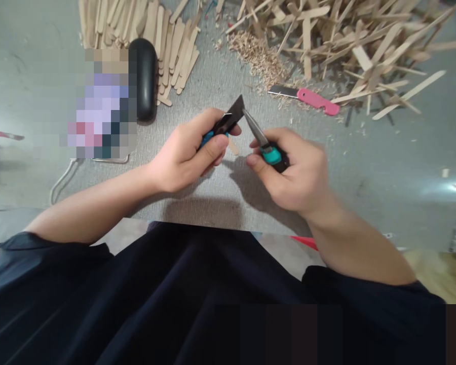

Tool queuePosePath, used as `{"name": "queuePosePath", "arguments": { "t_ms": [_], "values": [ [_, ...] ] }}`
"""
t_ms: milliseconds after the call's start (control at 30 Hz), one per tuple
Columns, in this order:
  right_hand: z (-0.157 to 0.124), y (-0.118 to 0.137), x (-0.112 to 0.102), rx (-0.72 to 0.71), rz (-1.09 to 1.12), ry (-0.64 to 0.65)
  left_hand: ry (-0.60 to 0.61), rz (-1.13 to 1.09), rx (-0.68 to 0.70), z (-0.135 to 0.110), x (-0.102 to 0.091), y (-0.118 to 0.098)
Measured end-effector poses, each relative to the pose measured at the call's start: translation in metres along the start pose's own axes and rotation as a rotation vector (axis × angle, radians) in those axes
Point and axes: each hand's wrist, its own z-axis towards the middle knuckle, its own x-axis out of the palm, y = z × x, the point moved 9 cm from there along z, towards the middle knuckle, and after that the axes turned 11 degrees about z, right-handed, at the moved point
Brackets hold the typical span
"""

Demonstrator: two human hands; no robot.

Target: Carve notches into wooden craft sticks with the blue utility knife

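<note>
My left hand (pixel 192 154) is closed round a blue-handled utility knife (pixel 228 121), its dark blade pointing up and to the right. Teal-handled pliers (pixel 264 144) sit in my closed right hand (pixel 289 172), and their thin metal jaws touch the tip of the knife blade. Both hands hover over the grey mat (pixel 220 203), close together. A small wooden stick (pixel 233 147) lies on the mat just below the knife.
A pink-handled knife (pixel 307 97) lies beyond the hands beside wood shavings (pixel 258 56). Heaps of wooden sticks (pixel 349 40) fill the far right, with stacked sticks (pixel 167 35) at the far left. A black oval case (pixel 143 78) stands next to a blurred patch.
</note>
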Motion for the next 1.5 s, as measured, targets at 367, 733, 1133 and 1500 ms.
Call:
{"name": "queuePosePath", "arguments": {
  "t_ms": [367, 733, 1133, 1500],
  "values": [
    [0.000, -0.019, 0.004, 0.357, 0.166, 0.122, 0.067, -0.309, -0.256, 0.002, 0.014, 0.025],
    [0.002, -0.020, 0.007, 0.393, 0.183, 0.131, 0.084, -0.377, -0.288, 0.001, 0.017, 0.026],
    [0.005, -0.019, 0.013, 0.462, 0.250, 0.167, 0.105, -0.359, -0.322, 0.001, 0.017, 0.025],
    [0.004, -0.025, 0.023, 0.527, 0.395, 0.227, 0.108, -0.418, -0.374, -0.001, 0.020, 0.028]
  ]
}}
